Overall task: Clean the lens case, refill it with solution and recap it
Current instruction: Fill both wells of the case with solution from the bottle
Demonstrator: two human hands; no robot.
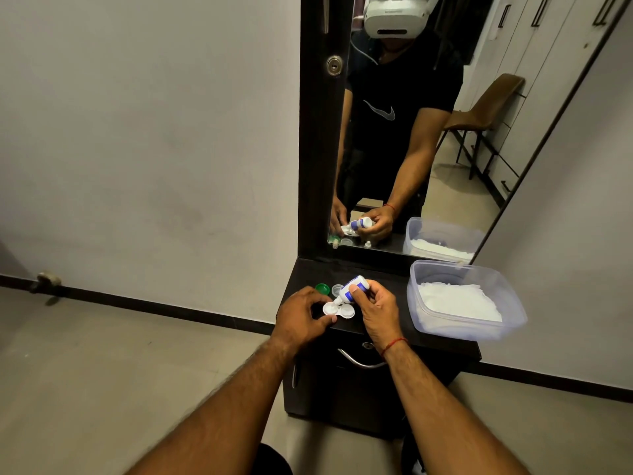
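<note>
A white two-well lens case (339, 310) lies uncapped on the dark cabinet top (383, 279). My left hand (303, 317) holds its left end between thumb and fingers. My right hand (375, 308) grips a small white solution bottle with a blue label (354, 289), tilted nozzle-down over the case's left well. A green cap (322, 288) and a clear whitish cap (337, 289) sit just behind the case.
A clear plastic tub (513, 299) holding white tissues stands on the right of the cabinet top. A tall mirror (411, 132) rises behind, reflecting the scene. A curved drawer handle (359, 361) is below the front edge. Grey floor lies to the left.
</note>
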